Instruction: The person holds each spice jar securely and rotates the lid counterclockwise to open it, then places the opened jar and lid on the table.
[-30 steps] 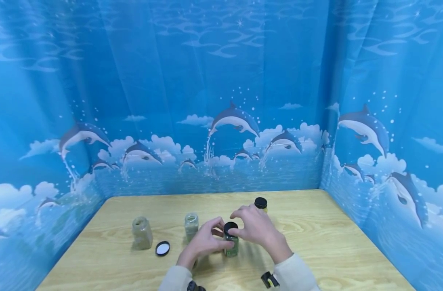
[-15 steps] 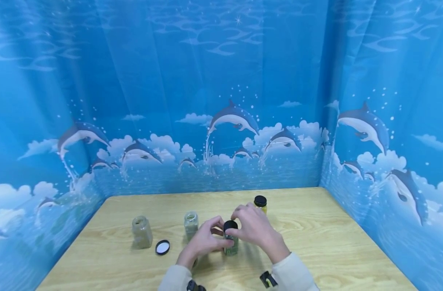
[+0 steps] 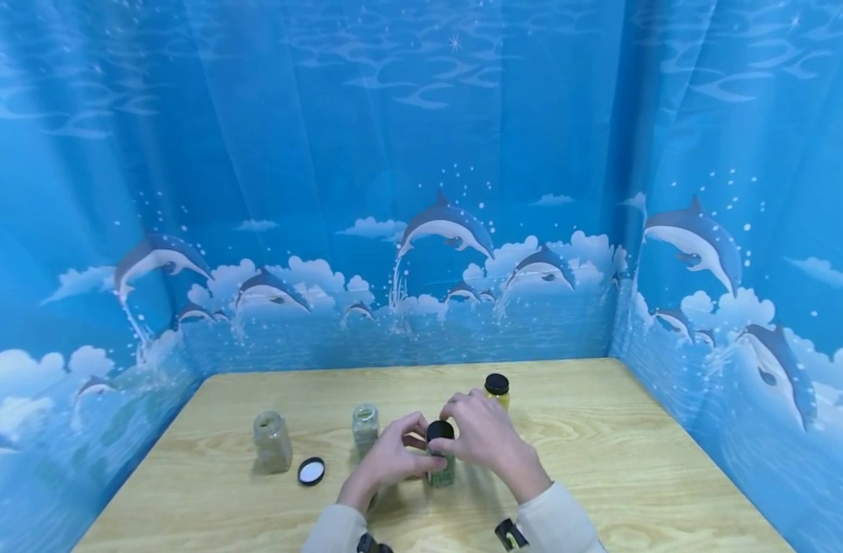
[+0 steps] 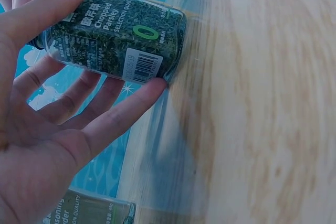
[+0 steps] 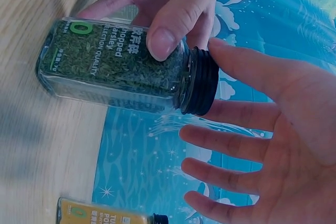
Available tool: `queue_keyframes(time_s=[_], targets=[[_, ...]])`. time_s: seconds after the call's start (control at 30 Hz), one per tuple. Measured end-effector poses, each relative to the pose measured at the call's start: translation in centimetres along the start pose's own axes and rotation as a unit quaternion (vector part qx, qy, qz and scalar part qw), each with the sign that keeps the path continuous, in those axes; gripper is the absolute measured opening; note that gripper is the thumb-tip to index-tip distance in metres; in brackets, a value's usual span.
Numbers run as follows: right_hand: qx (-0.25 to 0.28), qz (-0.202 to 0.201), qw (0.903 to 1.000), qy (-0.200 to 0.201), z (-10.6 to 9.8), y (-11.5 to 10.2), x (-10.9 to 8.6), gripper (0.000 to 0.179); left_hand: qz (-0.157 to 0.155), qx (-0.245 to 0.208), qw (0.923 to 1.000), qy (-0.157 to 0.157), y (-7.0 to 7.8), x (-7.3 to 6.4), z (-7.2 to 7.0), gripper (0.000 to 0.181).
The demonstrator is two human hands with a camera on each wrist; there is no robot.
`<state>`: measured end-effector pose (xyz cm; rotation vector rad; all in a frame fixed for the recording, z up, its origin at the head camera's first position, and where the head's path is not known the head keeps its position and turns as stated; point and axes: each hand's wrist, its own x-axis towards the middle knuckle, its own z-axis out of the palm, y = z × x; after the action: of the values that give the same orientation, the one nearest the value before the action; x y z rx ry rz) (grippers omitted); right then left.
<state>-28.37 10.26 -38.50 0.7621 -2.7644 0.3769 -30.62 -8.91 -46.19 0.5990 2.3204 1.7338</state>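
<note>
A glass jar of chopped parsley [image 4: 115, 35] stands upright on the table, its green flakes showing through the sides. My left hand [image 3: 389, 462] holds its body, with the thumb on the label side and the little finger near the base. The jar's black lid [image 5: 203, 82] sits on its neck. My right hand [image 3: 493, 439] pinches that lid between thumb and index finger, while the other fingers stretch out beyond it. Behind the right hand is a yellow jar [image 3: 502, 398] with a black cap.
Two lidless glass jars stand to the left: one farther off [image 3: 272, 444], one close behind the left hand [image 3: 365, 428]. A loose black lid [image 3: 311, 471] lies with its white inside up. A blue dolphin curtain [image 3: 421, 330] surrounds the wooden table [image 3: 635, 461].
The fingers of my right hand have drawn in a little around the lid. The left hand and the parsley jar stay in place.
</note>
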Motion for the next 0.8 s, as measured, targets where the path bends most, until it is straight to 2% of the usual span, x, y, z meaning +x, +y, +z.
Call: queue_keyframes(time_s=[0.37, 0.57, 0.8], targets=[[-0.005, -0.01, 0.9999, 0.011, 0.35, -0.05, 0.07, 0.043, -0.001, 0.003, 1.0, 0.001, -0.12, 0.02, -0.06, 0.032], [-0.005, -0.01, 0.9998, 0.019, 0.56, -0.05, 0.09, 0.038, 0.001, 0.002, 1.0, -0.002, -0.2, 0.08, -0.09, 0.032], [0.023, -0.024, 0.9994, 0.002, 0.66, -0.01, 0.19, 0.042, 0.003, -0.007, 1.0, -0.006, -0.35, 0.13, -0.16, 0.032]])
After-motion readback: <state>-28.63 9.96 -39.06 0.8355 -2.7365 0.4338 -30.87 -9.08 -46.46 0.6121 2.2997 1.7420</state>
